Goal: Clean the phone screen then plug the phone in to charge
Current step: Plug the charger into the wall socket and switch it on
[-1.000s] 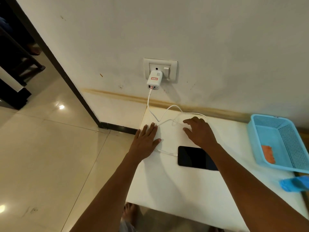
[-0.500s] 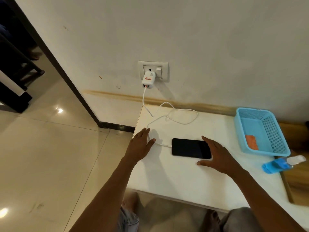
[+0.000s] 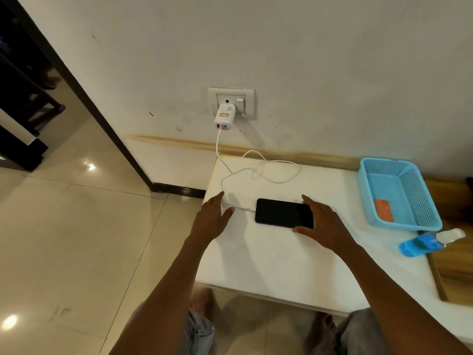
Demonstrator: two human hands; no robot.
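A black phone lies flat, screen dark, on the white table. A white cable runs in loops from the white charger in the wall socket to the phone's left end, where its plug sits. My left hand rests flat at the table's left edge beside the cable, fingers apart, holding nothing. My right hand spans the phone's right end, thumb at the near edge and fingers at the far edge, touching it.
A light blue mesh basket with an orange cloth inside stands at the right by the wall. A blue spray bottle lies on its side in front of it. The tiled floor lies left of the table.
My right hand left the cable loops near the wall and came back to the phone's right end. My left hand slid slightly toward me. The view pulled back.
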